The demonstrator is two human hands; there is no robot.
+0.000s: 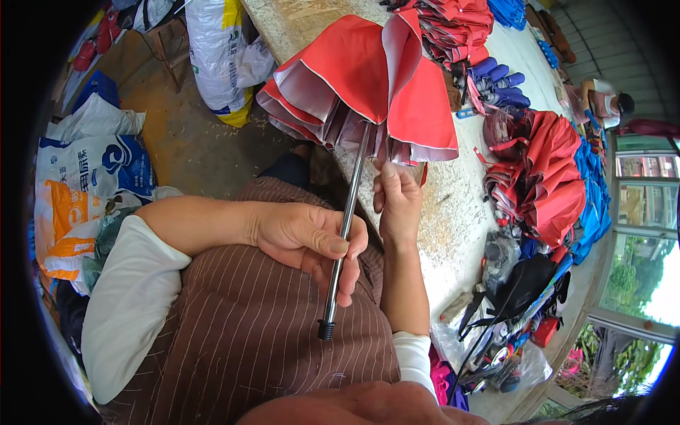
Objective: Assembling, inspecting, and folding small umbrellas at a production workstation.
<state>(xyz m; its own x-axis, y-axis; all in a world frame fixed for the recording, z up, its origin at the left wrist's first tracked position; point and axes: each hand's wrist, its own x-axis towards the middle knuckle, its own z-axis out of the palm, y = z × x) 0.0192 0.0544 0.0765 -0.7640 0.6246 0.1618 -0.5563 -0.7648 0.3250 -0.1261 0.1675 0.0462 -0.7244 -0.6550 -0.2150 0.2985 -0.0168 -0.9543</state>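
A red umbrella (347, 67) with a silvery lining hangs partly folded, its canopy away from me and its bare metal shaft (354, 188) slanting down toward my apron. My left hand (304, 237) is closed round the shaft, thumb on top, above the black end piece (326, 329). Just beneath the canopy's near edge, my right hand (400, 202) is closed in a pinch on that rim. Whether cloth or a rib tip lies between its fingertips is too small to tell.
On the worn white table (453, 205) to the right lie red folded umbrellas (545, 177), purple ones (496, 81) and blue ones (591, 198). Plastic bags and a black bag (520, 283) crowd the near right. Sacks (219, 64) stand on the floor at left.
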